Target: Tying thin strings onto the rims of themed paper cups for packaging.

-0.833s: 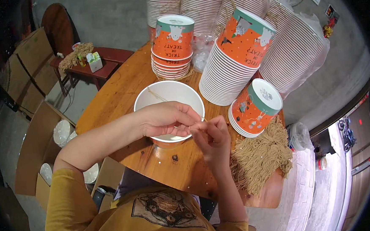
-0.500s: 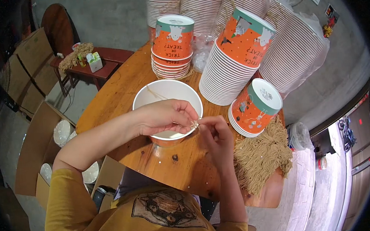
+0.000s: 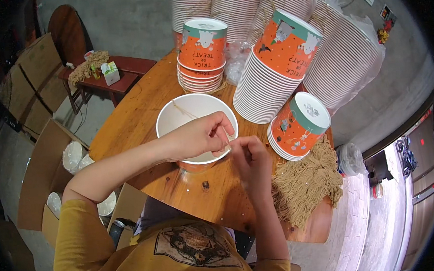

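An open paper bucket [image 3: 169,119], white inside and orange outside, stands upright on the wooden table before me. Over its near right rim my left hand [image 3: 202,135] is closed in a pinch. Just to the right, my right hand [image 3: 251,158] pinches with thumb and forefinger, its fingertips almost meeting the left ones. Between them shows a bit of thin tan cord [image 3: 229,140], mostly hidden by the fingers. Another stretch of tan cord [image 3: 183,110] hangs inside the bucket from its far left rim. A bundle of loose tan cords [image 3: 307,184] lies by my right forearm.
Upside-down bucket stacks stand behind: a short one [image 3: 203,49], a tall one [image 3: 277,64] and a low one [image 3: 301,125]. Bagged stacks [image 3: 346,53] line the wall. A cardboard box [image 3: 38,181] holding white buckets sits left of the table, and a red bench [image 3: 133,66] stands beyond.
My left hand's fingers have lifted and curled slightly, and my right fingertips have shifted a little left. The bucket has stayed at the same spot.
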{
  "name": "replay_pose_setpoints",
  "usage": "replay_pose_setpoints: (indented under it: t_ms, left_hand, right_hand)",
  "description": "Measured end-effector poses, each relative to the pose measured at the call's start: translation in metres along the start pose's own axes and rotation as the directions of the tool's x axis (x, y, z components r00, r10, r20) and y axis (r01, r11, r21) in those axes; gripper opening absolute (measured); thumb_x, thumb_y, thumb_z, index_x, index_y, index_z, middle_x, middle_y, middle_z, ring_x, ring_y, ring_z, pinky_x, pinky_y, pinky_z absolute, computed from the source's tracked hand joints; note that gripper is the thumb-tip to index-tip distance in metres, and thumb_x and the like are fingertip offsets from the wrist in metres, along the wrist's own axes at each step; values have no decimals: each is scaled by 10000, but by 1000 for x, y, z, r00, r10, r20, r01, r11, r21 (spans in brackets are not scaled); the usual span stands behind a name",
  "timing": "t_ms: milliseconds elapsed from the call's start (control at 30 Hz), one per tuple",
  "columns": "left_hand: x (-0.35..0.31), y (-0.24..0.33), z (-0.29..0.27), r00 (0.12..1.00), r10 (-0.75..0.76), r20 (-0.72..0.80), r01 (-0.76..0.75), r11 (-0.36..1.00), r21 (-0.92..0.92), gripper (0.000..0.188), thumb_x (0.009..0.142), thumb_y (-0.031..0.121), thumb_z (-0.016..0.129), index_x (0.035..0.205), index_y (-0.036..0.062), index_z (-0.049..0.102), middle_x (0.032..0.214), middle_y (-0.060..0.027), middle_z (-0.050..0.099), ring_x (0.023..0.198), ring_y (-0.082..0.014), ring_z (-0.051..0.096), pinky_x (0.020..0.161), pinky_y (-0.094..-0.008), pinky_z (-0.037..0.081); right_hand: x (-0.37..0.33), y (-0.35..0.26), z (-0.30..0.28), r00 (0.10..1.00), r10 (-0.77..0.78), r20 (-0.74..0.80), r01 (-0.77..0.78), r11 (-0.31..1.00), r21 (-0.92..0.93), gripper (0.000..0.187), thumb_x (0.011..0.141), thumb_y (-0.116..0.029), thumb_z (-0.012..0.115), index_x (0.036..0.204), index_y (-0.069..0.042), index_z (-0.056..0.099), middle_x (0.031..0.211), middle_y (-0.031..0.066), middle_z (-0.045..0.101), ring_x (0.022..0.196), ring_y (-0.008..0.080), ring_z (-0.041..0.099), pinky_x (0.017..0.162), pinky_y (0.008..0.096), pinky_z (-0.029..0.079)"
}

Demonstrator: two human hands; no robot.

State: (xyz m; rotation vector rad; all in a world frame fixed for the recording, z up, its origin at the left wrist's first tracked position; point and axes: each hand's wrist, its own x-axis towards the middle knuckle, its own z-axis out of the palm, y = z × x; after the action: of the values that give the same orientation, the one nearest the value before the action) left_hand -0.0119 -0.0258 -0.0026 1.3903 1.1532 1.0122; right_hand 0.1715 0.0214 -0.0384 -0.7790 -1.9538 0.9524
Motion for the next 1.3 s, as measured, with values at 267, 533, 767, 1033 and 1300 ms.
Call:
replay_pose_setpoints:
  t_ms: [267,533,767,1033,1300]
  left_hand:
    - [0,0,-3,1000,4,16,-4,999,42,267,842,-14,509,1106,1,467,830,-42,565,738,-106,559,710,-246,459]
    - [-2,8,-11,986,-159,49,158,987,28,197,932,141,572,1099,35,566,895,29,550,824,-63,515,758,-210,424]
    - [-2,5,-10,967,-228,115,226,974,29,155,913,190,627,1009,72,598,854,62,520,792,-36,466,735,-197,393]
    - [-1,3,-7,974,-197,109,189,979,78,149,854,121,660,876,87,517,810,54,482,768,-46,443,700,-187,366]
    - [-4,6,-2,991,-125,55,116,983,140,171,852,121,662,902,70,507,815,35,496,759,-59,459,689,-213,398]
  right_hand:
    - [6,-8,-6,996,-35,84,41,996,-75,115,838,-108,697,877,-57,601,751,56,551,613,133,532,580,277,448]
    - [4,-3,-2,997,52,60,-53,999,4,125,833,-107,700,853,-44,594,750,48,553,614,128,530,584,268,450]
    - [4,-3,0,996,64,56,-66,997,34,137,834,-104,706,847,-37,587,752,45,559,620,117,545,585,259,459]
    - [5,-5,-2,992,71,108,-80,994,76,116,826,-60,686,867,-50,578,718,13,476,602,89,438,567,237,409]
    - [4,-10,-8,985,89,147,-94,995,28,109,835,-67,680,906,-54,598,747,13,522,622,83,466,578,239,415]
